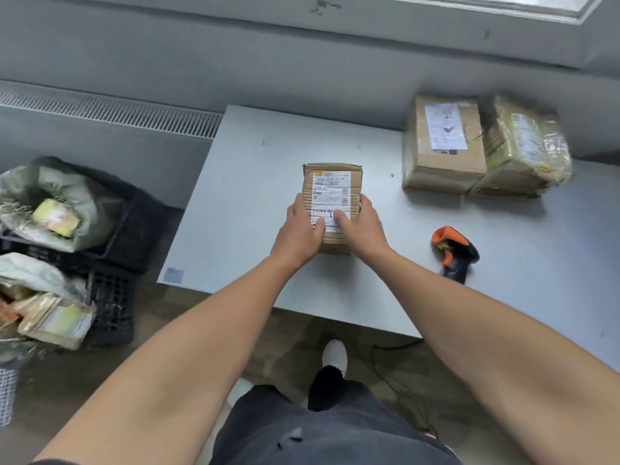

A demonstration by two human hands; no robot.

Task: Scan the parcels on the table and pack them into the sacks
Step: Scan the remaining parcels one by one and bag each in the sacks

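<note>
Head view — both hands, left hand [299, 226] and right hand [359, 226], grip parcel [332, 187].

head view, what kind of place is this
Probably a parcel sorting room: labelled parcels on a grey table, a handheld scanner, and sacks of parcels in black crates beside it.

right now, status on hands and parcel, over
Left hand and right hand both grip small parcel, label up. Scanner lies on table to its right, untouched. Nothing between them.
</note>
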